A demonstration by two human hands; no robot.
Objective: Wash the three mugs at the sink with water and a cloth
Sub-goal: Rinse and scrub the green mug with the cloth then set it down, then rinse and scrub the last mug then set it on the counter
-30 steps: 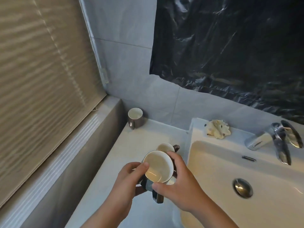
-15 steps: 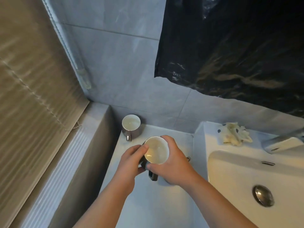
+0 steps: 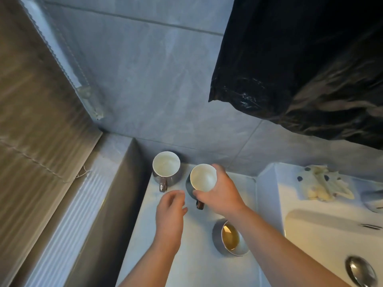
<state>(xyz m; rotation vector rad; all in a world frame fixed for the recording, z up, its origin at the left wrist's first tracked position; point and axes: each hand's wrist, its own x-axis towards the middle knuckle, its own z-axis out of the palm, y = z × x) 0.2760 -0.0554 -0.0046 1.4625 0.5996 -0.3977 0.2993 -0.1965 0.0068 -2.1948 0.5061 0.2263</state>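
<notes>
Fingers of right hand (image 3: 221, 195) grip middle mug (image 3: 202, 178) (corner mug (image 3: 165, 165) beside, third mug (image 3: 230, 238) nearer); left hand (image 3: 170, 212) relaxed, empty.

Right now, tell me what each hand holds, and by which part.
The right hand grips the middle mug round its rim and upper wall, handle free. The left hand holds nothing.

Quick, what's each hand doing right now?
Left hand: open, holding nothing.
Right hand: gripping the middle mug.
</notes>
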